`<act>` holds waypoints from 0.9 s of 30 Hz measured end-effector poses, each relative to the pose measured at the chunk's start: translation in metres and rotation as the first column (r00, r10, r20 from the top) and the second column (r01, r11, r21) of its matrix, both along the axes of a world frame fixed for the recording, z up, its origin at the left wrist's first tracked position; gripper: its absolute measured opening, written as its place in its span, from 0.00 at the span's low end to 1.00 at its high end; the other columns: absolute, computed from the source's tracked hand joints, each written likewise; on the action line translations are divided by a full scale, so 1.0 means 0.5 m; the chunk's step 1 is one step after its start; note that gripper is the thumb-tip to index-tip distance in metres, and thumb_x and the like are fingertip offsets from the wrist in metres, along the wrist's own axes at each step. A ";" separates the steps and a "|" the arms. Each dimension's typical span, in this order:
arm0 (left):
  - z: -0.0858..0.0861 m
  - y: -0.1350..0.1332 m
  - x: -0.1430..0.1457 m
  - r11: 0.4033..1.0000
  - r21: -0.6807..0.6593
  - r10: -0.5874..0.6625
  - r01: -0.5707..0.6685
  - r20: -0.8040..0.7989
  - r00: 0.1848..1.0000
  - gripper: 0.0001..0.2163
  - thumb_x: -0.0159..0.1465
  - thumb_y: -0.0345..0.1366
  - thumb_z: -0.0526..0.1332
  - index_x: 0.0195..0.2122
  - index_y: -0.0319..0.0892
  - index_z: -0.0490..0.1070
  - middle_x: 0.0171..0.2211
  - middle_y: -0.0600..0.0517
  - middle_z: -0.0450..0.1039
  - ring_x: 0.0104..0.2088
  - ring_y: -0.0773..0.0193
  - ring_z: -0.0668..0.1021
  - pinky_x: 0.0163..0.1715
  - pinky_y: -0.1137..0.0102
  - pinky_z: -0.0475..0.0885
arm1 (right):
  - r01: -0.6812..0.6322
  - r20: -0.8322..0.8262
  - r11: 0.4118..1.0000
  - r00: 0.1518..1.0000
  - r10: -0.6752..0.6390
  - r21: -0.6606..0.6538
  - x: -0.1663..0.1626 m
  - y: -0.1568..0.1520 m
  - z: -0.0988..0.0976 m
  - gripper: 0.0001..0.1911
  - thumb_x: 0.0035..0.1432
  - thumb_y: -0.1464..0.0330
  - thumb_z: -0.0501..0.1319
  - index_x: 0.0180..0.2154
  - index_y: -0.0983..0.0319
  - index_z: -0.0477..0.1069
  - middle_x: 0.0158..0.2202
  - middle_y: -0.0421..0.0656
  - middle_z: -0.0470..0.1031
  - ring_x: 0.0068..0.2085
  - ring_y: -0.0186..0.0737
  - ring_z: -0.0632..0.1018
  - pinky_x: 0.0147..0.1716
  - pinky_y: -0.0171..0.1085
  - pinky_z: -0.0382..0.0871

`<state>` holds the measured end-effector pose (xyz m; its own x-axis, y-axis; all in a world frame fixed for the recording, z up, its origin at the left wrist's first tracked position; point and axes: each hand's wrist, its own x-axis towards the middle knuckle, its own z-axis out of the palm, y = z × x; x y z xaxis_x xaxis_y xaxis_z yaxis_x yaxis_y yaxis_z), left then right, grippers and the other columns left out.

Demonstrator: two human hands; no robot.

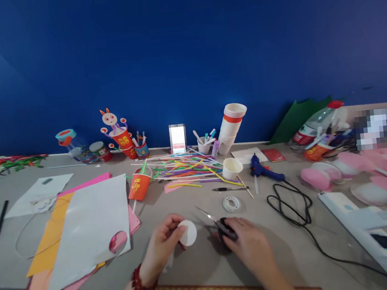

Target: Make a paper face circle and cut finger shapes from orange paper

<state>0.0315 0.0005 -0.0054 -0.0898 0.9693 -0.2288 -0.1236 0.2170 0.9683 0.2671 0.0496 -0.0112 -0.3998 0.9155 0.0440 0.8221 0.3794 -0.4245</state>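
Observation:
Between the thumb and fingers of my left hand (168,236) is a white paper circle (188,233), held up near the table's front edge. My right hand (247,240) is closed around the black handles of a pair of scissors (211,216); the blades point up and left, toward the middle of the table. Left of my hands lies a stack of coloured paper with a white sheet (88,228) on top, which has a round hole near its lower right corner. A roll of clear tape (231,204) rests just beyond the scissors.
Coloured pipe cleaners (185,166) spread across the middle back. An orange paper cup (139,186) leans at their left, a white paper cup (232,168) stands at their right. A blue glue gun (264,170) trails its black cable (307,225) toward a white power strip (356,234).

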 end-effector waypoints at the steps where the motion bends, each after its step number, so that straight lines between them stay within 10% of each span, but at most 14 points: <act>1: 0.000 0.005 0.002 1.000 0.004 -0.005 0.005 0.018 1.000 0.19 0.57 0.52 0.65 0.38 0.40 0.69 0.29 0.52 0.74 0.26 0.66 0.74 0.23 0.74 0.70 | 0.018 0.040 1.000 0.999 -0.019 0.019 0.002 0.002 -0.002 0.07 0.55 0.70 0.63 0.38 0.60 0.73 0.36 0.46 0.79 0.39 0.48 0.78 0.37 0.39 0.67; 13: -0.014 0.037 -0.023 0.996 0.051 -0.066 0.070 -0.081 0.995 0.16 0.62 0.46 0.63 0.43 0.39 0.68 0.34 0.50 0.77 0.30 0.66 0.75 0.30 0.73 0.68 | -0.046 0.336 0.997 0.942 0.023 0.062 -0.042 0.053 0.021 0.09 0.55 0.69 0.63 0.40 0.60 0.68 0.36 0.46 0.78 0.34 0.47 0.80 0.27 0.36 0.59; 27: -0.032 0.073 -0.031 0.991 0.083 -0.092 0.108 -0.175 0.980 0.12 0.60 0.44 0.63 0.34 0.41 0.64 0.28 0.55 0.71 0.26 0.67 0.73 0.25 0.75 0.66 | -0.182 0.146 0.967 0.967 0.209 -0.181 -0.055 0.103 0.042 0.09 0.53 0.66 0.65 0.37 0.60 0.70 0.36 0.42 0.77 0.36 0.42 0.76 0.30 0.34 0.54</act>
